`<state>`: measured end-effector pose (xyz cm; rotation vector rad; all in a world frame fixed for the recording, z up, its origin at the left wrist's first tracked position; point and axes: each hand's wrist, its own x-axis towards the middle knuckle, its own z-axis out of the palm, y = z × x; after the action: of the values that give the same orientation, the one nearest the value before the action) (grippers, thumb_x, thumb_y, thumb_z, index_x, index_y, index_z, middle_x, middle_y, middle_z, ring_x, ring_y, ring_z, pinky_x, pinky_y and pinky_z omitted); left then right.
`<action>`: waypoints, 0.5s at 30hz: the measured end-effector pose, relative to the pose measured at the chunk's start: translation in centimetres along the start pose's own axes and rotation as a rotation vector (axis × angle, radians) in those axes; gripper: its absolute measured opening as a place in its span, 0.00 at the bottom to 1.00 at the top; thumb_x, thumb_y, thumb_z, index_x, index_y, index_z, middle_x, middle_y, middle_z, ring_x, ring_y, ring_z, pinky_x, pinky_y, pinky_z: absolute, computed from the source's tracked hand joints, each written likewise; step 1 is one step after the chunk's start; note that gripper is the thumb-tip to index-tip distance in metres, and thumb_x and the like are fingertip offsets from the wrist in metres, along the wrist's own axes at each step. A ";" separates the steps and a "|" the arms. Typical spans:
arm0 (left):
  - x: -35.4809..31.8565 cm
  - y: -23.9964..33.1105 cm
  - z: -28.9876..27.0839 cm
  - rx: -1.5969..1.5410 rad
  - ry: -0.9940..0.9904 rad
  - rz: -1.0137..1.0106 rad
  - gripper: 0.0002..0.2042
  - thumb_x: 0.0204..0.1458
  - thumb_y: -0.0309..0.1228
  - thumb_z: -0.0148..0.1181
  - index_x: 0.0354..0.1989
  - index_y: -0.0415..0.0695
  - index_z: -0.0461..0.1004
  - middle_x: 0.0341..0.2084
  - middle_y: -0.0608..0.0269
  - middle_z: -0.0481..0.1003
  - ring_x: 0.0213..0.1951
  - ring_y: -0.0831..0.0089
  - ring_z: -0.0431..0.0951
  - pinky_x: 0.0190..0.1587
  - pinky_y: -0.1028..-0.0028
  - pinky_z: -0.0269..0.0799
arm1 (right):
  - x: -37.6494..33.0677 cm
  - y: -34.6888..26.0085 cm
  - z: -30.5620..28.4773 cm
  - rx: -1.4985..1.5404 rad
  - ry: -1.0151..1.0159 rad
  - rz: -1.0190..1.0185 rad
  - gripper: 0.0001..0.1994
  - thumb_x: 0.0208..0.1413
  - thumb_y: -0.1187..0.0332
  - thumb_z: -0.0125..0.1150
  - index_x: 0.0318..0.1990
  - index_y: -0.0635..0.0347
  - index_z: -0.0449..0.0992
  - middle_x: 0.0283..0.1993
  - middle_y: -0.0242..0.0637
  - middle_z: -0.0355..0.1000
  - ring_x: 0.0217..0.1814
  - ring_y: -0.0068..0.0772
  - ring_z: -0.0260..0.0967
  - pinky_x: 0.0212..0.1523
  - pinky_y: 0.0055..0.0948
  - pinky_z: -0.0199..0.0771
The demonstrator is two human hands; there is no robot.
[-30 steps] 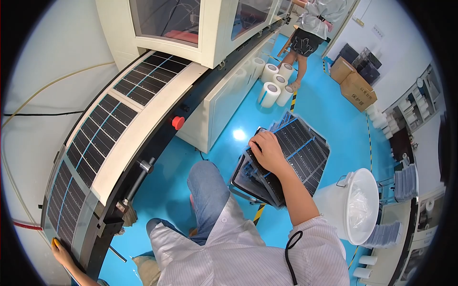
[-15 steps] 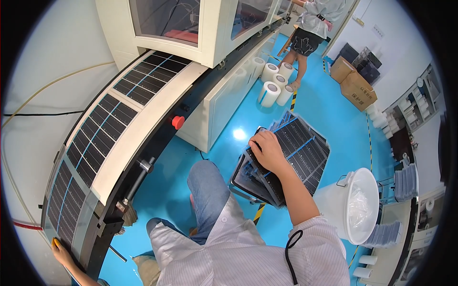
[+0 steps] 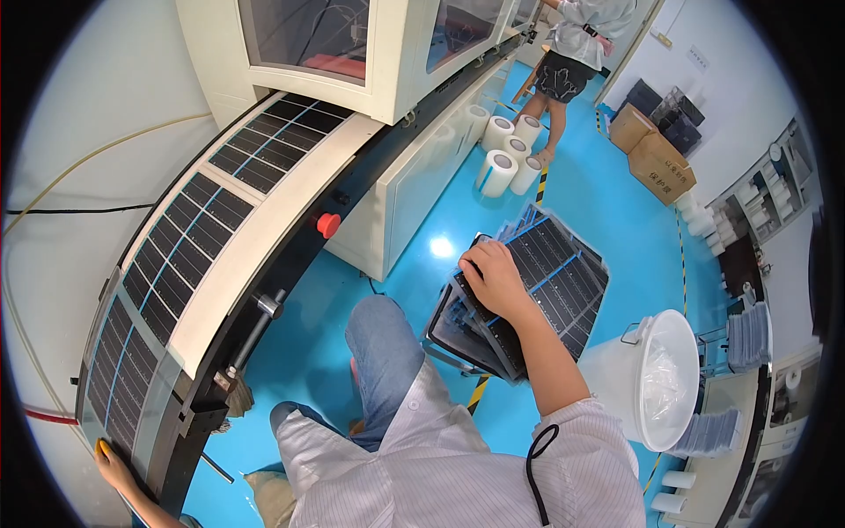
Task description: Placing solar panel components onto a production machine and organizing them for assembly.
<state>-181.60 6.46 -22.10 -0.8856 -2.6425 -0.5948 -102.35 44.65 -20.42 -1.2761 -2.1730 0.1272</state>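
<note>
At the lower left my left hand (image 3: 112, 471) is closed round a small yellow thing (image 3: 105, 448), most of it hidden by the fingers. It is beside the near end of the belt, where a dark solar panel (image 3: 121, 378) with a blue strip lies under a clear film. Further along the belt lie more panels (image 3: 189, 231), running in under the machine. My right hand (image 3: 495, 277) lies on a fanned stack of solar panels (image 3: 563, 277), its fingers curled over the near-left edge of an upper one. The fingertips are partly hidden.
A cream machine (image 3: 387, 53) with windows stands over the belt, and a red knob (image 3: 328, 226) juts from its side rail. White film rolls (image 3: 498, 173) stand on the floor near another person (image 3: 563, 79). A white bin (image 3: 647, 378) and cardboard boxes (image 3: 656, 163) are on the right.
</note>
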 end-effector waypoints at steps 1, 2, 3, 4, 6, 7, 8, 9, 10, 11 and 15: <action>-0.1 0.1 0.1 -0.012 0.011 0.009 0.17 0.59 0.31 0.47 0.54 0.36 0.69 0.50 0.48 0.72 0.52 0.55 0.71 0.56 0.68 0.63 | 0.0 0.1 0.0 -0.005 -0.002 0.002 0.04 0.55 0.71 0.56 0.33 0.61 0.73 0.34 0.41 0.70 0.44 0.47 0.65 0.57 0.41 0.60; -0.1 0.1 0.0 -0.023 0.024 0.016 0.17 0.59 0.31 0.47 0.54 0.36 0.69 0.50 0.48 0.72 0.53 0.56 0.71 0.56 0.68 0.63 | 0.0 0.0 0.0 -0.005 -0.002 0.001 0.04 0.55 0.71 0.56 0.33 0.61 0.73 0.34 0.41 0.70 0.44 0.47 0.65 0.57 0.41 0.60; -0.1 -0.1 0.1 -0.022 0.024 0.016 0.17 0.59 0.31 0.47 0.54 0.36 0.69 0.50 0.48 0.72 0.53 0.56 0.71 0.56 0.68 0.63 | 0.0 0.0 0.0 0.000 0.005 -0.004 0.04 0.54 0.71 0.56 0.33 0.61 0.73 0.34 0.41 0.70 0.44 0.47 0.65 0.56 0.41 0.60; 0.1 -0.4 0.1 -0.020 0.016 0.000 0.17 0.59 0.30 0.46 0.54 0.36 0.69 0.50 0.48 0.72 0.53 0.56 0.71 0.56 0.68 0.63 | 0.0 -0.1 -0.1 0.005 0.013 -0.010 0.04 0.54 0.71 0.56 0.33 0.61 0.73 0.34 0.41 0.70 0.44 0.46 0.65 0.56 0.41 0.60; 0.1 -0.6 0.1 -0.018 0.006 -0.016 0.17 0.59 0.30 0.46 0.54 0.36 0.69 0.50 0.48 0.72 0.53 0.56 0.71 0.56 0.68 0.63 | 0.1 -0.1 -0.1 0.005 0.004 -0.002 0.04 0.54 0.71 0.56 0.33 0.61 0.73 0.34 0.41 0.69 0.44 0.46 0.65 0.56 0.41 0.60; 0.0 -0.6 0.1 -0.009 0.016 -0.008 0.17 0.59 0.30 0.46 0.54 0.36 0.69 0.50 0.48 0.72 0.53 0.56 0.71 0.56 0.68 0.63 | 0.1 -0.1 0.0 0.006 -0.005 0.006 0.04 0.54 0.71 0.56 0.33 0.61 0.73 0.34 0.41 0.69 0.44 0.46 0.65 0.56 0.41 0.60; 0.0 -0.6 0.2 -0.002 0.024 0.000 0.17 0.59 0.31 0.46 0.54 0.36 0.69 0.50 0.48 0.72 0.53 0.56 0.71 0.56 0.68 0.63 | 0.0 -0.1 0.0 0.004 -0.005 0.007 0.04 0.54 0.71 0.56 0.33 0.61 0.73 0.34 0.41 0.69 0.44 0.46 0.65 0.56 0.41 0.60; 0.0 -0.3 0.2 -0.003 0.023 0.001 0.17 0.59 0.31 0.46 0.54 0.36 0.69 0.50 0.48 0.72 0.53 0.56 0.71 0.56 0.68 0.63 | 0.0 -0.1 0.0 0.002 0.000 0.002 0.04 0.54 0.71 0.56 0.33 0.61 0.73 0.34 0.41 0.69 0.44 0.46 0.65 0.56 0.41 0.60; -0.1 0.2 0.1 -0.005 0.017 -0.012 0.17 0.60 0.31 0.47 0.54 0.36 0.69 0.49 0.48 0.73 0.52 0.56 0.71 0.56 0.68 0.63 | 0.0 0.0 0.0 -0.001 0.004 -0.002 0.04 0.54 0.70 0.56 0.33 0.61 0.73 0.34 0.41 0.69 0.44 0.46 0.65 0.56 0.41 0.60; -0.2 0.4 0.0 -0.005 0.012 -0.026 0.17 0.60 0.31 0.47 0.54 0.36 0.69 0.49 0.48 0.73 0.52 0.56 0.72 0.56 0.68 0.63 | 0.0 0.0 0.0 0.000 0.004 -0.003 0.04 0.54 0.70 0.56 0.33 0.61 0.73 0.34 0.41 0.69 0.44 0.46 0.65 0.56 0.41 0.60; -0.2 0.3 0.0 -0.012 0.030 0.005 0.17 0.60 0.32 0.47 0.53 0.36 0.70 0.49 0.48 0.73 0.52 0.56 0.72 0.55 0.68 0.64 | 0.0 -0.1 0.0 0.001 0.008 0.004 0.04 0.54 0.70 0.56 0.32 0.61 0.74 0.34 0.41 0.70 0.44 0.46 0.65 0.56 0.40 0.60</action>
<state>-181.24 6.56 -22.08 -0.8802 -2.6121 -0.6188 -102.42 44.59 -20.37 -1.2783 -2.1637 0.1241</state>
